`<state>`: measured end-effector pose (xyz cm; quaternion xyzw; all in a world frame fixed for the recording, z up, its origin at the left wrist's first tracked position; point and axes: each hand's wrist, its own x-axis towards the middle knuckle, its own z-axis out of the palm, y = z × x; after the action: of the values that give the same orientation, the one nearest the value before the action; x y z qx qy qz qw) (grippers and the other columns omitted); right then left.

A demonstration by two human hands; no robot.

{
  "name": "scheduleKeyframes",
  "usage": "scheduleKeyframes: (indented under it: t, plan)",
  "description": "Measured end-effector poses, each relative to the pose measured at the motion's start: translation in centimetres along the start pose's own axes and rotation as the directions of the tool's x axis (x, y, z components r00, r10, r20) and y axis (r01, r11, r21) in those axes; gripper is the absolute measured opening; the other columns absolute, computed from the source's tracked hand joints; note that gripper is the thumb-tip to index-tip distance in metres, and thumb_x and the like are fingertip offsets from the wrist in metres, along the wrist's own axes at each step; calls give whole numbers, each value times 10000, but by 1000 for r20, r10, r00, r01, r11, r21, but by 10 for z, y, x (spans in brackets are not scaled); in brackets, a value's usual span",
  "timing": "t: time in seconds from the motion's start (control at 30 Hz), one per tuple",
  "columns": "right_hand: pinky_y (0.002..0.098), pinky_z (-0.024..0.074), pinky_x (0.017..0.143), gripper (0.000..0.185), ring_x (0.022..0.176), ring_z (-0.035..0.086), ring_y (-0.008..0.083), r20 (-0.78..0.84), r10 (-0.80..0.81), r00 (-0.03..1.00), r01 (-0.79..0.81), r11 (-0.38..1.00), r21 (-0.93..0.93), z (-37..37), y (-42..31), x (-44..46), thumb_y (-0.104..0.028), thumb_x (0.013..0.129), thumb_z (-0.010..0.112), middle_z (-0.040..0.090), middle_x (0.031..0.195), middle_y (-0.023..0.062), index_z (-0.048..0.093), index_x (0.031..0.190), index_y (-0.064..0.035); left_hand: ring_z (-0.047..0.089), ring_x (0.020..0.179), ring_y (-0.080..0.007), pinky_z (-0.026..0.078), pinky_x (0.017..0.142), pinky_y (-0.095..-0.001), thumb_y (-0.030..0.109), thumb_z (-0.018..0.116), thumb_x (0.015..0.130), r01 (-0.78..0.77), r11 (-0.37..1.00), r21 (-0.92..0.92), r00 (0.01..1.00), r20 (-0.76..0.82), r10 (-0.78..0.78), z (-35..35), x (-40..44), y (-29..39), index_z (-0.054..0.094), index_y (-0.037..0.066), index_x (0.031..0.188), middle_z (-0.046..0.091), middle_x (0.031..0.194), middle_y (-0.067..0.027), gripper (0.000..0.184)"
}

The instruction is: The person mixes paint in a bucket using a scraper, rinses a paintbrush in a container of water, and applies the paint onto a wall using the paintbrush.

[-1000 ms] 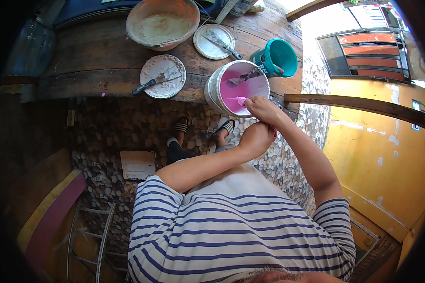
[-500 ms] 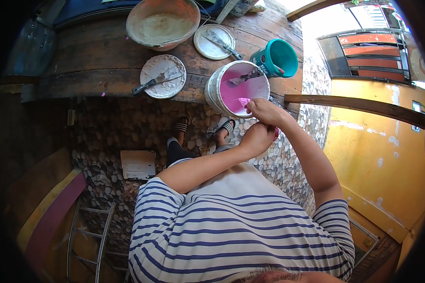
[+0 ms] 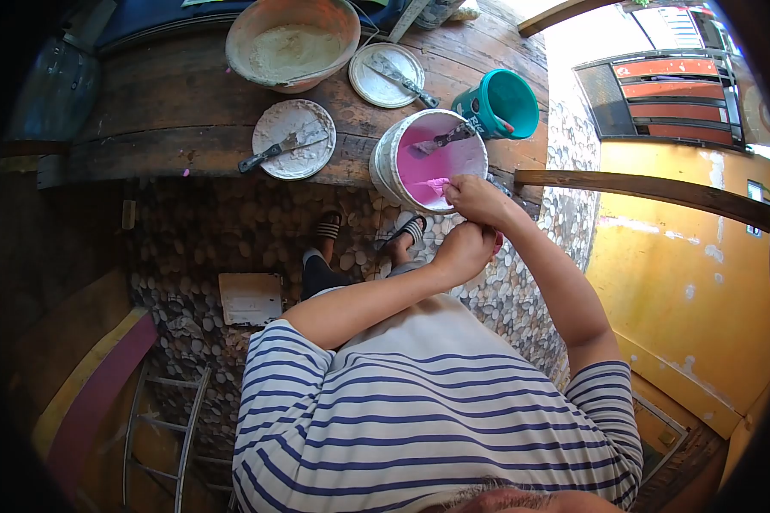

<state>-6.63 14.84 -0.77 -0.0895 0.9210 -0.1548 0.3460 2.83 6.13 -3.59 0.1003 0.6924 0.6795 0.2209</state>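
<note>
- Right hand point(image 3: 475, 198): fingers pinching a pink piece point(image 3: 437, 186) at the bucket's point(image 3: 386, 167) near right rim.
- Left hand point(image 3: 463, 254), nearer: curled around a red thing point(image 3: 499, 243), mostly hidden.

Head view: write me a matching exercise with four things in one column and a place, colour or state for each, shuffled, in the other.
Things:
1. White bucket
2. Teal bucket
3. Wide bowl
4. Pink item

Descriptions:
A. Pinched in the right hand
B. Contents pale
C. Contents bright pink
D. Just right of the white bucket

Pairs: 1-C, 2-D, 3-B, 4-A
</note>
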Motion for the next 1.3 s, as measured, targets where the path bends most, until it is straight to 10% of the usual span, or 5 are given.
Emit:
scheduleKeyframes:
  t: [0.47,0.67,0.73,1.3]
  plan:
    - [552,494,878,493,960,645,500,-100,14,995,-8,998,58,-2,-3,-3,-339,1011,432,669,959,339,695,952,74,701,689,-346,530,699,-491,323,430,1013,78,993,-87,996,-30,-81,2,4,-1,681,19,801,685,685,-163,449]
    - [448,548,785,386,767,718,372,-103,134,986,-102,959,266,-6,-9,-6,-287,985,554,715,799,238,722,866,39,688,658,-337,527,677,-470,324,413,1021,139,975,-172,990,15,-138,-5,2,8,656,25,763,671,663,-147,463]
    - [315,566,643,293,695,700,146,-73,205,976,-166,918,359,-5,-6,-3,-234,978,643,734,811,96,713,948,49,682,650,-336,524,667,-466,300,412,1021,154,965,-210,988,29,-151,-6,1,8,640,31,821,671,671,-135,405]
    - [279,550,648,195,705,705,140,-144,211,967,-83,793,604,7,6,6,-127,896,717,731,811,105,674,983,43,683,651,-222,534,639,-376,207,453,1023,218,952,-216,976,48,-213,-8,-2,11,569,-16,997,661,730,-99,253]
